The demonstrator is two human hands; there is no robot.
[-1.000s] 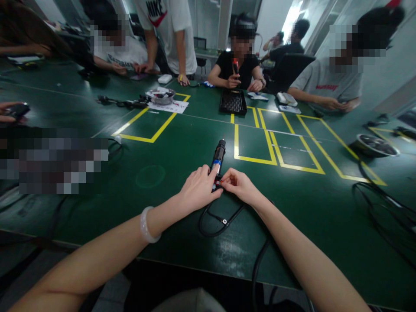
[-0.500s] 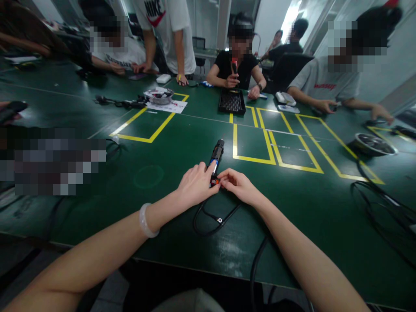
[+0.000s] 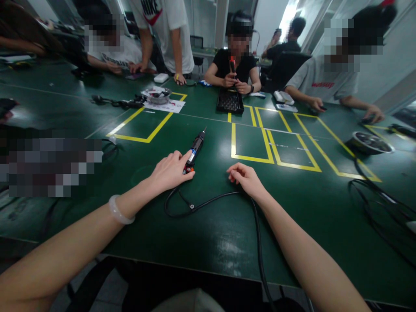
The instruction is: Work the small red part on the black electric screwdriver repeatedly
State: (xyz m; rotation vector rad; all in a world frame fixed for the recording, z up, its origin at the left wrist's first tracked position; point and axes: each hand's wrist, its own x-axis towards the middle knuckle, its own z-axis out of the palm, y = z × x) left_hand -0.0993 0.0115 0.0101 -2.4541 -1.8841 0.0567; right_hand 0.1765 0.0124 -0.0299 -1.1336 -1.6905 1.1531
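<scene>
A black electric screwdriver (image 3: 196,146) with a blue label and an orange-red part at its rear lies on the green table, its thin bit pointing away and slightly right. My left hand (image 3: 170,170), with a pale bracelet on the wrist, is closed around its rear part from the left. From there a black cable (image 3: 211,202) loops out and passes beneath my right wrist toward the table's front edge. My right hand (image 3: 243,177) rests apart from the tool, to its right, fingers curled in with nothing visible in them.
Yellow tape outlines (image 3: 253,160) mark the table. Opposite, a person holds a red-tipped tool over a black tray (image 3: 230,102). At the right stand a round metal bowl (image 3: 370,143) and loose cables; a clear bowl (image 3: 156,95) stands on paper at the left. Other people sit or stand around.
My left hand and the electric screwdriver have shifted left, and the bit now shows in full. My right hand has come away from the tool's rear end. The cable loop has stretched out wider.
</scene>
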